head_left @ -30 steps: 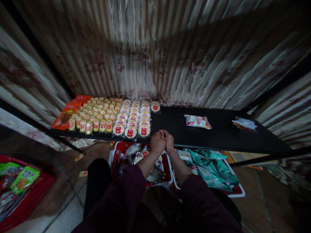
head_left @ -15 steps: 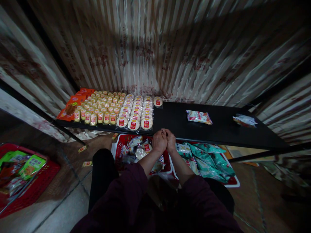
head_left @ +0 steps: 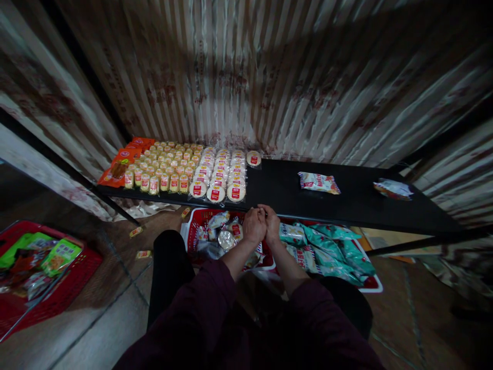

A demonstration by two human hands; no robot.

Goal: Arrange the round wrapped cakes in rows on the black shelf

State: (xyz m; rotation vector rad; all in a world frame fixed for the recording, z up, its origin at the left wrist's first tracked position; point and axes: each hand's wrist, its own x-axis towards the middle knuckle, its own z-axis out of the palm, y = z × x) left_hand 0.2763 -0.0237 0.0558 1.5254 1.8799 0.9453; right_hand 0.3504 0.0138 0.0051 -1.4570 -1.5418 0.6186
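My left hand [head_left: 254,226] and my right hand [head_left: 272,224] are closed and meet at the fingertips, by the front edge of the black shelf [head_left: 277,180]. No thing shows in either. Beneath my left hand is a red and white basket [head_left: 189,226] with round wrapped cakes [head_left: 226,240] and other packets. A second basket [head_left: 375,284], holding teal bags [head_left: 325,246] and white packets, lies below my right hand. Rows of round wrapped cakes [head_left: 216,193] stand on the shelf, left of my hands, beside small yellow wrapped cakes [head_left: 164,182].
Orange packets [head_left: 116,172] lie at the shelf's left end. Two separate packets, one white and red [head_left: 319,182] and one pale [head_left: 393,188], rest on its right half. A red basket [head_left: 73,288] of snacks stands on the floor at left, near several dropped small packets [head_left: 144,254].
The view has shifted slightly, so the shelf and baskets appear a little farther right and higher. My hands keep the same joined pose.
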